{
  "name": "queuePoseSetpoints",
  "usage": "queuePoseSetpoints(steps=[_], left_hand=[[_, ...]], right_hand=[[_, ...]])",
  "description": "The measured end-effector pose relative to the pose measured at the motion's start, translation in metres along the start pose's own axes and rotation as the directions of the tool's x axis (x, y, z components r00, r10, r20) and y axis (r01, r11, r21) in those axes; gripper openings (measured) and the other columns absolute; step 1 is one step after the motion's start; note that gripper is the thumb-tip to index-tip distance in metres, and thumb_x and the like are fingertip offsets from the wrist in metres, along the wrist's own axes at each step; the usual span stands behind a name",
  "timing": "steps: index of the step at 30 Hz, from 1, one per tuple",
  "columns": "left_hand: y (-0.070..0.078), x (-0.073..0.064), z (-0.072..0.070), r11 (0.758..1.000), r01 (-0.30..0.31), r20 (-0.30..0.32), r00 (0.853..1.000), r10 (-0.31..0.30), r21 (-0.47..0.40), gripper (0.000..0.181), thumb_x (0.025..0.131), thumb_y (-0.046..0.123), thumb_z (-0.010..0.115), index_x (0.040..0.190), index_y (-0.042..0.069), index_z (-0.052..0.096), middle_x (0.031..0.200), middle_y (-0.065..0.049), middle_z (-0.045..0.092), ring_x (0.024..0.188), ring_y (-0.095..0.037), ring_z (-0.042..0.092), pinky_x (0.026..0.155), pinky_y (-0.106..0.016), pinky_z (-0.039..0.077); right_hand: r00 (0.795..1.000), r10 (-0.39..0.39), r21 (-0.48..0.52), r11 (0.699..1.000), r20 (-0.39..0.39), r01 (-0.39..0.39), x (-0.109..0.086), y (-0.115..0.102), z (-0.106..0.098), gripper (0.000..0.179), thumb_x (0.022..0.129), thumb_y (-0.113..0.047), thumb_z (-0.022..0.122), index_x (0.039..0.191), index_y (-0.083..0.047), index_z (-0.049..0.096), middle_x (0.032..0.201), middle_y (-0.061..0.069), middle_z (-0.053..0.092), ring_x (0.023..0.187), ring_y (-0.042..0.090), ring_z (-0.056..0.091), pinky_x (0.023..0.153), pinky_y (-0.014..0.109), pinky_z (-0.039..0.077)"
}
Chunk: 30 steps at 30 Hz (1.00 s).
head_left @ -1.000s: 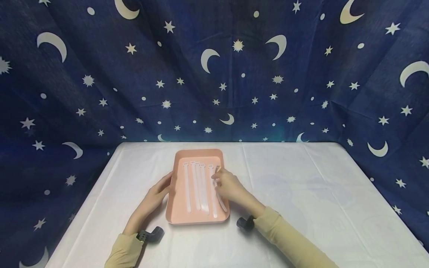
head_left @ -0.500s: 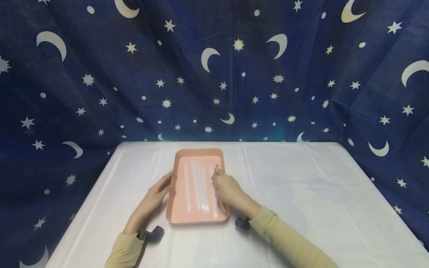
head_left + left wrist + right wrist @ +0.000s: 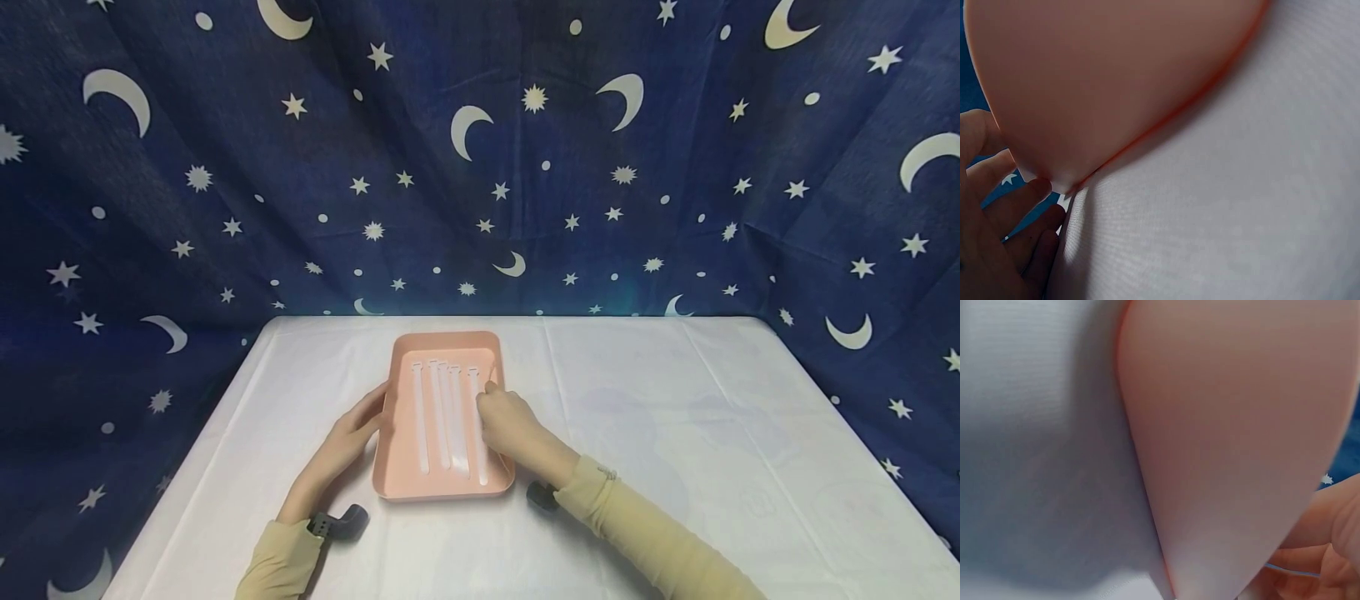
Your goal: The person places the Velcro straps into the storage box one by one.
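Observation:
In the head view, a pink tray [image 3: 442, 343] holds several white flat cable straps [image 3: 457, 425] with slotted heads, lying roughly side by side. At the tray's right side, my right hand [image 3: 513, 425] pinches one more strap, which shows only as a thin edge above and below the hand. In the right wrist view a narrow bit of that strap [image 3: 1291, 570] shows by the curled fingers [image 3: 1310, 519]. My left hand [image 3: 351, 432] rests against the tray's left wall. The left wrist view shows its extended fingers [image 3: 1019, 203] touching the outside of the tray [image 3: 1097, 81].
The tray stands on a table with a white cloth [image 3: 660, 417]. Behind and beside the table hangs a dark blue curtain [image 3: 420, 150] with moons and stars. A dark wrist camera [image 3: 348, 523] sits at the left cuff, another [image 3: 542, 496] at the right.
My right hand has turned slightly, and the strap it holds has swung from lying slantwise to edge-on near the right wall. My left hand and the other straps have stayed put.

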<state>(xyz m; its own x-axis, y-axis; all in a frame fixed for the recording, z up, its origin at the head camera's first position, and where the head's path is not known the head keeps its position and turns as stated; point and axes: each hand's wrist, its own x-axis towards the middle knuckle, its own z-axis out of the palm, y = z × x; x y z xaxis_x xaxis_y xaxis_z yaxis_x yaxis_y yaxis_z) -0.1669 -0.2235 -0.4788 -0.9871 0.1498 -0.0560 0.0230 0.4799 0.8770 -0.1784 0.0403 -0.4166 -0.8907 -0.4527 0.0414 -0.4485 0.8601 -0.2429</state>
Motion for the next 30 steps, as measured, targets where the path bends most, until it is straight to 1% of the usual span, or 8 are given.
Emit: queuePoseSetpoints(steps=[2,4,8,11,17,23,28,30], left_hand=[[0.0,0.0,0.0,1.0,0.0,0.0,1.0,0.0,0.001,0.06,0.099,0.042,0.05,0.152,0.026,0.028,0.157,-0.009,0.033,0.146,-0.034,0.027,0.118,-0.06,0.022],[0.001,0.0,0.0,1.0,-0.002,-0.002,1.0,0.002,0.003,0.06,0.099,0.042,0.05,0.152,0.026,0.028,0.157,-0.01,0.033,0.146,-0.034,0.027,0.117,-0.06,0.022],[0.001,-0.001,0.0,1.0,-0.009,-0.005,1.0,0.009,-0.002,0.059,0.099,0.041,0.05,0.152,0.026,0.029,0.157,-0.009,0.033,0.146,-0.034,0.027,0.117,-0.061,0.021],[0.0,-0.002,-0.001,1.0,-0.018,-0.003,1.0,0.018,0.0,0.059,0.099,0.041,0.049,0.152,0.026,0.028,0.157,-0.009,0.033,0.146,-0.035,0.027,0.117,-0.062,0.021],[-0.001,-0.003,-0.001,1.0,-0.026,-0.005,1.0,0.026,0.0,0.058,0.099,0.04,0.049,0.152,0.025,0.028,0.156,-0.01,0.034,0.146,-0.035,0.027,0.117,-0.062,0.021],[-0.002,-0.002,0.0,1.0,-0.021,-0.008,1.0,0.021,0.005,0.059,0.099,0.04,0.049,0.152,0.025,0.028,0.156,-0.011,0.034,0.146,-0.036,0.027,0.116,-0.063,0.021],[-0.002,-0.001,0.001,1.0,-0.026,-0.005,1.0,0.026,0.005,0.058,0.099,0.039,0.049,0.152,0.024,0.028,0.156,-0.011,0.033,0.146,-0.036,0.027,0.116,-0.063,0.021],[-0.001,0.0,0.001,1.0,-0.025,-0.005,1.0,0.025,0.015,0.058,0.099,0.04,0.049,0.152,0.025,0.028,0.157,-0.012,0.033,0.146,-0.036,0.027,0.116,-0.063,0.022]], right_hand=[[1.0,-0.011,-0.014,1.0,-0.004,0.011,-0.001,0.0,0.001,0.018,0.081,0.004,0.063,0.098,0.006,0.068,0.101,0.018,0.065,0.059,0.016,0.056,0.053,0.021,0.053],[0.999,-0.034,-0.038,0.999,-0.009,0.034,-0.003,-0.001,0.001,0.018,0.083,0.003,0.064,0.099,0.006,0.067,0.096,0.015,0.064,0.062,0.015,0.055,0.056,0.021,0.053],[0.994,-0.098,-0.077,0.992,-0.045,0.095,-0.006,-0.001,0.003,0.014,0.084,0.003,0.065,0.097,0.005,0.068,0.082,0.009,0.059,0.059,0.011,0.047,0.052,0.017,0.047],[0.99,-0.121,-0.087,0.99,-0.07,0.114,-0.008,-0.001,0.005,0.011,0.082,0.005,0.065,0.092,0.004,0.068,0.076,0.008,0.059,0.056,0.01,0.044,0.049,0.014,0.043],[0.991,-0.114,-0.065,0.992,-0.071,0.109,-0.009,-0.001,0.008,0.013,0.078,0.009,0.062,0.079,-0.003,0.066,0.062,0.005,0.058,0.054,0.01,0.042,0.047,0.016,0.039],[0.991,-0.109,-0.081,0.991,-0.08,0.102,-0.012,-0.001,0.011,0.01,0.079,0.005,0.066,0.082,-0.004,0.069,0.064,0.005,0.064,0.058,0.01,0.041,0.052,0.015,0.036],[0.989,-0.103,-0.136,0.987,-0.105,0.088,-0.013,-0.001,0.013,0.006,0.078,-0.003,0.071,0.082,-0.007,0.071,0.062,0.002,0.064,0.06,0.011,0.038,0.054,0.019,0.028],[0.988,-0.104,-0.155,0.984,-0.111,0.087,-0.013,0.0,0.013,0.004,0.079,-0.004,0.071,0.081,-0.007,0.071,0.061,0.002,0.063,0.061,0.012,0.038,0.054,0.019,0.028]])
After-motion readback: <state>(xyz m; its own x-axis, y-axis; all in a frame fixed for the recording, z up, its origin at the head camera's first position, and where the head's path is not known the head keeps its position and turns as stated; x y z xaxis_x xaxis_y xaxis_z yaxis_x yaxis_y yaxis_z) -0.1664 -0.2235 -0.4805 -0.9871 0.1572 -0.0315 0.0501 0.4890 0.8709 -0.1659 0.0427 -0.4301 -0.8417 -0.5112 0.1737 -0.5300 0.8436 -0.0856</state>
